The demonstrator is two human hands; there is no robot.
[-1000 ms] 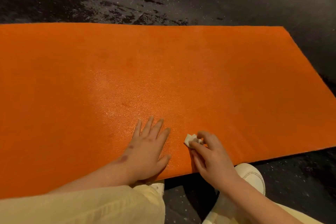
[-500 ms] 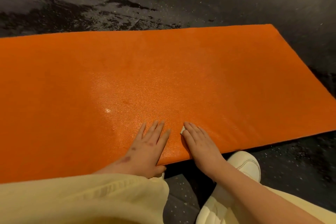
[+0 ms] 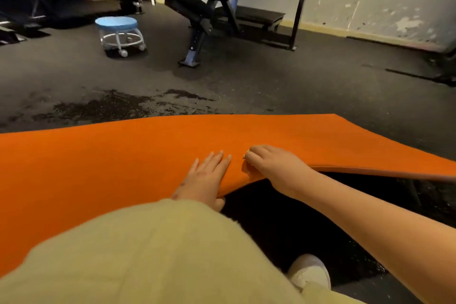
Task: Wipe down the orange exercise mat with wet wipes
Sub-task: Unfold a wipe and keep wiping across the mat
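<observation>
The orange exercise mat (image 3: 98, 175) lies across the dark floor, and its near edge is lifted off the floor to my right. My left hand (image 3: 206, 177) lies on top of that edge with straight fingers and its thumb tucked under, pinching the mat. Right beside it, my right hand (image 3: 271, 165) has curled fingers on top of the raised edge and grips it, buckling the mat under the palm. A tiny pale speck shows at the right fingertips; I cannot tell whether it is the wet wipe.
A low blue stool on casters (image 3: 118, 32) and a black weight bench (image 3: 195, 10) stand on the floor beyond the mat. A dark wet patch (image 3: 106, 106) lies just past the mat's far edge. My white shoe (image 3: 311, 273) is under the raised edge.
My head has tipped up, bringing the room into view. Both hands went from lying flat on the mat to gripping its near edge, which has come up off the floor. The wipe is no longer plainly seen.
</observation>
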